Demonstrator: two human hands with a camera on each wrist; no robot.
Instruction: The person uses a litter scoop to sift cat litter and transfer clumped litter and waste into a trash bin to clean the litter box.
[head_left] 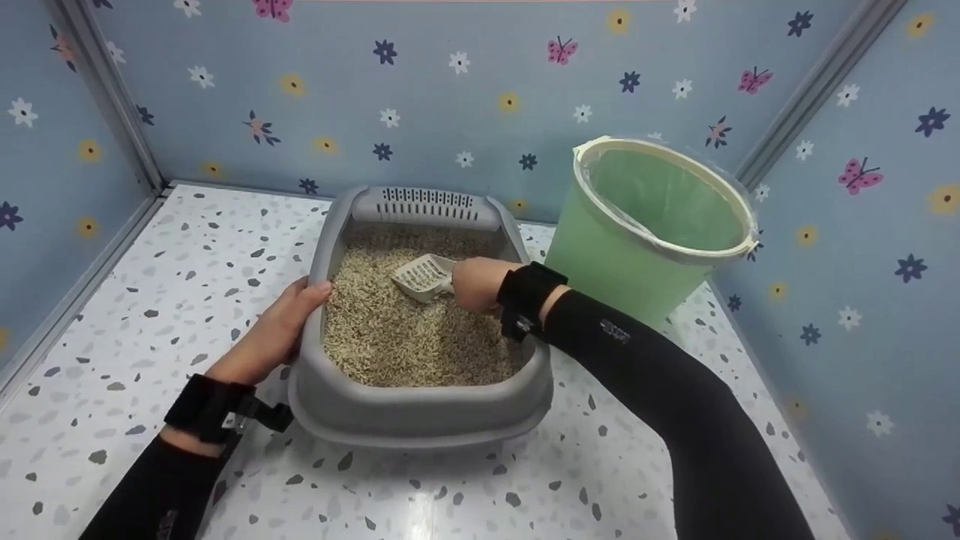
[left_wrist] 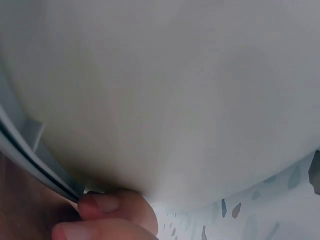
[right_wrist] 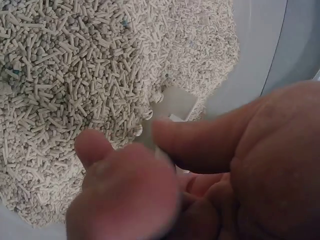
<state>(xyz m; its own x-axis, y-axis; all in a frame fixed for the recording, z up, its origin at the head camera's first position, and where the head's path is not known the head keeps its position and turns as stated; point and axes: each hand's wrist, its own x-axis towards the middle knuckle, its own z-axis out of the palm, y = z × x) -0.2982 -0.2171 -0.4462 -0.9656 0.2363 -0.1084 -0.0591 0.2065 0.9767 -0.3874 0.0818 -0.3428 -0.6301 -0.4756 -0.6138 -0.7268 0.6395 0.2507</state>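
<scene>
A grey litter box [head_left: 420, 405] filled with pale pellet litter [head_left: 405, 337] stands on the floor. My left hand [head_left: 274, 326] grips its left rim, thumb over the top edge; the left wrist view shows fingertips [left_wrist: 112, 207] curled under the rim against the outer wall. In my right hand [head_left: 480, 283] is a slotted, off-white litter scoop [head_left: 424, 276], held by its handle over the middle of the litter. Seen from the right wrist, the thumb [right_wrist: 200, 142] and fingers close round the handle, and much of the scoop is hidden behind them.
A green bin [head_left: 600, 247] with a cream rim and clear liner stands right of the box, close to my right forearm. Flower-patterned wall panels [head_left: 420, 90] enclose the back and both sides. The floor [head_left: 187, 270] is white with grey speckles.
</scene>
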